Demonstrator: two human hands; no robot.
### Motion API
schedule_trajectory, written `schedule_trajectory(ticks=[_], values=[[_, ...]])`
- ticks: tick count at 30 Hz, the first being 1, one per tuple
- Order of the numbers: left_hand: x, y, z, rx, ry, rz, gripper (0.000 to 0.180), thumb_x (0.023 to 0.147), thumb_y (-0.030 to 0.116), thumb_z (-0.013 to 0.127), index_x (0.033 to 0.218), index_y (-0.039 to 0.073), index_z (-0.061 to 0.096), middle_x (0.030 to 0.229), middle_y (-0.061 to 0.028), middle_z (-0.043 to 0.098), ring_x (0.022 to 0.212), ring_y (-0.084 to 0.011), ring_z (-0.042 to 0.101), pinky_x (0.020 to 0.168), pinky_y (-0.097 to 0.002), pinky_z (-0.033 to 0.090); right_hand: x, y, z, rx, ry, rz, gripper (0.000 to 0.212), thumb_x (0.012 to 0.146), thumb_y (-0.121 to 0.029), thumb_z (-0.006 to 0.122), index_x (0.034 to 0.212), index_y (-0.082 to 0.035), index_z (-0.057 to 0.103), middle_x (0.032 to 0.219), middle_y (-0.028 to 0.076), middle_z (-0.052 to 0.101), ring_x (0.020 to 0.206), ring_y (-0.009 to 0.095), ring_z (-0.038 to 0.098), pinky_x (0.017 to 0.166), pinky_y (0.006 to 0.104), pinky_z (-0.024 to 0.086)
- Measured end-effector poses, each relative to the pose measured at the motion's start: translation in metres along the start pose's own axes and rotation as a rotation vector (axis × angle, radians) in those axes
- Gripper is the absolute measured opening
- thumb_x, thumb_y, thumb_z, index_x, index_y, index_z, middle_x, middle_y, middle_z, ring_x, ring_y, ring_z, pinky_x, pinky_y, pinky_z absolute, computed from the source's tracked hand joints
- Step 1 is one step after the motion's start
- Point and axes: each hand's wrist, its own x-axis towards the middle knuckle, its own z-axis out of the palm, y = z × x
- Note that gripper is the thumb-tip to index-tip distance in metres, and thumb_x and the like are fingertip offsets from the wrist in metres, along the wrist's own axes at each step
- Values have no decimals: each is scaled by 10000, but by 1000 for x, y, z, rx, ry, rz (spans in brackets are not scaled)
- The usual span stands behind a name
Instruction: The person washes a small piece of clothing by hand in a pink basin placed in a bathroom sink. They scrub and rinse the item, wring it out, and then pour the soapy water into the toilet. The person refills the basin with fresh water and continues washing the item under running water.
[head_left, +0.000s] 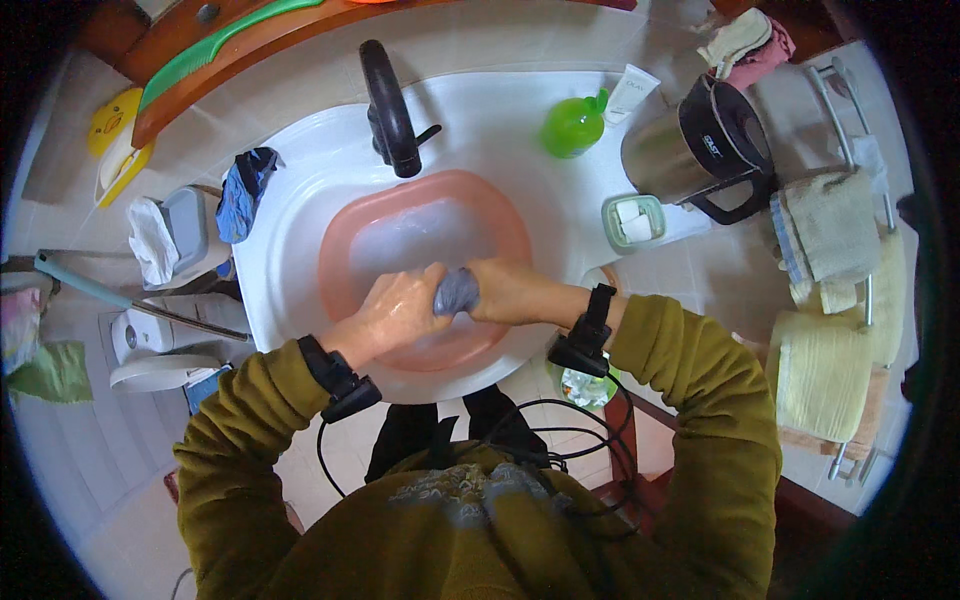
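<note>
A bunched grey-blue cloth [457,291] is stretched between my two fists, looking twisted and wet. My left hand [400,303] grips one end and my right hand [505,291] grips the other; most of the cloth is hidden inside the fingers. Both hands are above a pink plastic basin [340,235], which sits in the white sink [285,240] with whitish, cloudy water in it. Beyond the basin stands a dark faucet [388,110]. I cannot see whether water drips from the cloth.
On the right of the sink are a green bottle [572,127], a white tube [632,93], a soap dish [634,222] and a metal kettle [700,150]. Towels [828,235] hang farther right. A blue-black cloth [246,195] drapes the left rim. Cables [590,440] dangle from my wristbands.
</note>
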Motion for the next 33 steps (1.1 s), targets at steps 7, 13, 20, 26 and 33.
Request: schedule_trajectory(ticks=[7,13,20,26,33], values=[[-9,-2,5,20,106,98,420,779,268,739,1079,40,554,932,-213,660,833,-413,662,719,-497,542,3,2,-2,381,-296,271,299,695,-181,727,882,36,641,691,117,639,560,198,611,497,341,477],[-18,-2,9,-51,118,77,526,777,234,758,1244,72,577,1033,-199,647,909,-405,647,787,-463,537,1,4,-4,594,-406,285,323,759,-169,714,994,45,655,663,42,579,523,145,540,466,283,429],[-15,-13,1,-702,315,-20,502,909,261,681,1336,49,523,859,-129,635,707,-215,648,630,-341,528,-9,11,-30,806,-79,106,835,822,-283,773,1489,-32,336,1201,124,580,1001,193,606,807,317,520],[-29,18,3,-1901,-121,-251,357,971,255,613,1266,73,528,769,-67,569,584,-131,529,458,-254,381,5,-4,-28,1019,197,-400,805,808,-217,756,1493,-79,356,1487,138,423,1377,266,407,1097,408,394],[-31,41,10,-2316,-453,-157,382,1008,435,489,1171,91,510,803,-67,545,559,-136,486,482,-237,363,3,-47,-56,678,176,-617,282,838,-43,646,1118,-12,667,1092,95,671,1070,203,617,917,335,506]])
